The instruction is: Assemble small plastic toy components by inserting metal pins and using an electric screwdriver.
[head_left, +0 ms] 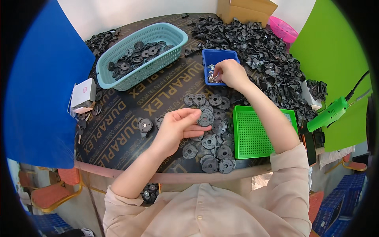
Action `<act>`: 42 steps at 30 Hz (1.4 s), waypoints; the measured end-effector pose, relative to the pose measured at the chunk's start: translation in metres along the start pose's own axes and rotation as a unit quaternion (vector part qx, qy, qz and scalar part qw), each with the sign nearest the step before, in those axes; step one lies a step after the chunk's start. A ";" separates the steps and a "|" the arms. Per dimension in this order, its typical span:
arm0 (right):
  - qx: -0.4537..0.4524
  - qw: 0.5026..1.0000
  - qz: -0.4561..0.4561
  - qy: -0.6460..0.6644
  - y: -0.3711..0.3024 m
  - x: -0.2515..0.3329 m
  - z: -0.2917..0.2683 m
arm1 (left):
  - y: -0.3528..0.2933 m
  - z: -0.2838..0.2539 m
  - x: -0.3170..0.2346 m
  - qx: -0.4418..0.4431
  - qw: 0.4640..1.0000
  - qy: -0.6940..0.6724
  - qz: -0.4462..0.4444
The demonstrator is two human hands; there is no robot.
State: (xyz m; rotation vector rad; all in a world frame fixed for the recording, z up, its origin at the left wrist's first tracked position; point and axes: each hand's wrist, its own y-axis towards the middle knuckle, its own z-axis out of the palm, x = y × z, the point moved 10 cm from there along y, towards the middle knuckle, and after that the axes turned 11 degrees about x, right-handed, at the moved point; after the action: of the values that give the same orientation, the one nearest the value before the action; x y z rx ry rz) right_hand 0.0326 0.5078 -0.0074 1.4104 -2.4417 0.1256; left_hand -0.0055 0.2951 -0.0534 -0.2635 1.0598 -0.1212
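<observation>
My left hand (178,125) pinches a round black plastic part (205,117) with a hole in its middle, held between thumb and fingers. Below and around it, several similar black parts (209,141) lie in a loose cluster on the dark table. My right hand (231,73) reaches into a blue bin (219,52) of small shiny metal pieces (211,76). Its fingertips are closed down among those pieces; whether one is gripped is hidden. Left of my left hand lies another black part (145,125) with a bright centre.
A light-blue basket (144,71) of round black parts stands at the far left. Behind the bin spreads a heap of black pieces (252,47). Under my right forearm sits a green perforated tray (252,136); a green power screwdriver (327,114) is at the right. A white box (83,94) stands left.
</observation>
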 end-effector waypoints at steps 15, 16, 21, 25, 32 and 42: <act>0.034 0.993 0.030 0.113 -0.017 -0.009 -0.008 | -0.003 0.002 0.028 0.027 0.996 -0.073 -0.044; 0.021 0.994 0.021 0.106 -0.017 -0.011 -0.010 | -0.003 0.003 0.029 0.029 0.996 -0.073 -0.045; 0.031 0.982 0.068 0.172 -0.026 -0.015 -0.023 | -0.001 0.007 0.028 0.039 0.996 -0.068 -0.029; 0.139 0.929 0.063 0.338 -0.062 0.049 -0.019 | -0.004 0.000 0.029 0.039 0.995 -0.086 -0.019; 0.155 0.934 0.007 0.321 -0.103 0.085 0.003 | -0.006 0.018 0.026 0.093 0.988 -0.120 -0.019; 0.144 0.881 0.041 0.449 -0.111 0.074 0.026 | -0.009 0.011 0.032 0.045 0.992 -0.110 -0.045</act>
State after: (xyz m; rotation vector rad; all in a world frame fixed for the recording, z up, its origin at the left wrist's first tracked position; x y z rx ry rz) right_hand 0.0869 0.3837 -0.0180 0.9950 -1.7187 0.9623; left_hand 0.0197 0.2806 -0.0725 -0.2368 0.8217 -0.2155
